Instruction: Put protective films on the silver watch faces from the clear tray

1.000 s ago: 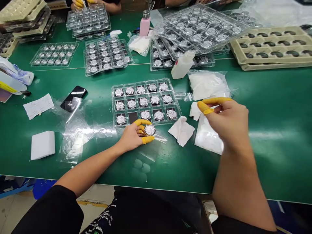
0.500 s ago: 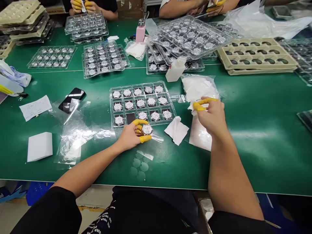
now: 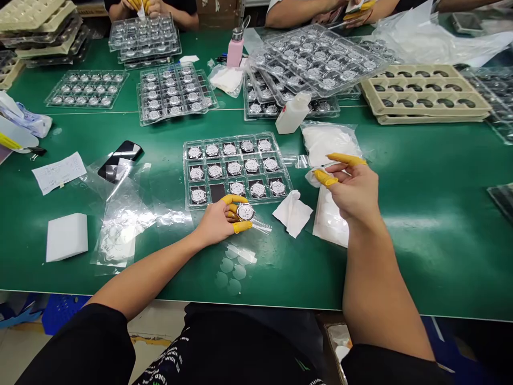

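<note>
My left hand point(image 3: 218, 220), with yellow finger cots, grips a round watch case point(image 3: 245, 212) by its edge, printed back facing up. It is just in front of a clear tray point(image 3: 290, 188) of similar watch cases, where one front-row pocket shows only a dark bottom. My right hand point(image 3: 355, 184), also in yellow cots, is over clear bags of white material, thumb and forefinger apart. Beside its thumb lies a crumpled white piece point(image 3: 315, 175); whether the thumb touches it I cannot tell. Between my hands lies a folded white wipe point(image 3: 293, 213).
A white bottle point(image 3: 293, 113) and a plump bag point(image 3: 331, 143) stand beyond my right hand. At left are a phone point(image 3: 120, 160), clear film point(image 3: 120, 224) and a white block point(image 3: 67, 237). Stacked trays point(image 3: 320, 56) fill the back, where co-workers' hands show.
My right thumb and forefinger have spread apart and the hand has shifted slightly right. My left hand keeps hold of the watch case. The whole view has shifted a little.
</note>
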Demonstrator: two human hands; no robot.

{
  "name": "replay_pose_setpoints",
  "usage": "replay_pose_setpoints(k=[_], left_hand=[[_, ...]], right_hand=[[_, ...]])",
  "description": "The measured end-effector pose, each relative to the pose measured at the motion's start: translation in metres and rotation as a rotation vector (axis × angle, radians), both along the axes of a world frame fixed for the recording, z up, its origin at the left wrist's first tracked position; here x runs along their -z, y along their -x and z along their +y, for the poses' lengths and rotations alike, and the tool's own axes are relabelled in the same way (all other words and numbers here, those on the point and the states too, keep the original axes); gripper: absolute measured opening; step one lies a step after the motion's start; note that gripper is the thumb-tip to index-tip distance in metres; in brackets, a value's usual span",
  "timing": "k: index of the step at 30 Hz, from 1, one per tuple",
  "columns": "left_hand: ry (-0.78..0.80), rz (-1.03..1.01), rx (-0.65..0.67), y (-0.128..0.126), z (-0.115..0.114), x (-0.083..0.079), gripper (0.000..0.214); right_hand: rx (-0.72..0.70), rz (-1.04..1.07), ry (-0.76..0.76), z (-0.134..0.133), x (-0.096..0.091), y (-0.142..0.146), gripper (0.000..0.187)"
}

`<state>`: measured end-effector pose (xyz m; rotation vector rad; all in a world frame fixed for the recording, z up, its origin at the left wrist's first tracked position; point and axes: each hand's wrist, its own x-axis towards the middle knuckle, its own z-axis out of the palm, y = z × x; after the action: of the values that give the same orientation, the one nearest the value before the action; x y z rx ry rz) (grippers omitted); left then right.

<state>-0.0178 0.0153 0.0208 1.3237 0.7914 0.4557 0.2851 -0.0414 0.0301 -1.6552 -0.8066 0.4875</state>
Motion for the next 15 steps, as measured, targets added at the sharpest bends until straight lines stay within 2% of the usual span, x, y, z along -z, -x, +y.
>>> replay_pose_setpoints(k=[2,5,9,12,15], left_hand=[[-0.008,0.000,0.002,0.000,0.000,0.000,0.056],[-0.010,0.003,0.004,0.001,0.000,-0.001,0.056],[-0.003,0.012,0.003,0.001,0.000,-0.002,0.057],[-0.018,0.022,0.015,0.001,0.000,-0.003,0.056],[-0.032,0.025,0.018,0.001,0.000,-0.005,0.055]], right_hand=[[-0.005,-0.126,0.006,-0.003,-0.003,-0.001,0.035],[-0.071,-0.336,0.170,-0.008,-0.007,-0.002,0.022],[-0.088,-0.280,0.309,-0.013,-0.014,0.000,0.024],[-0.035,-0.331,0.356,-0.013,-0.019,-0.001,0.023],[-0.063,-0.343,0.453,-0.013,-0.021,-0.003,0.020]])
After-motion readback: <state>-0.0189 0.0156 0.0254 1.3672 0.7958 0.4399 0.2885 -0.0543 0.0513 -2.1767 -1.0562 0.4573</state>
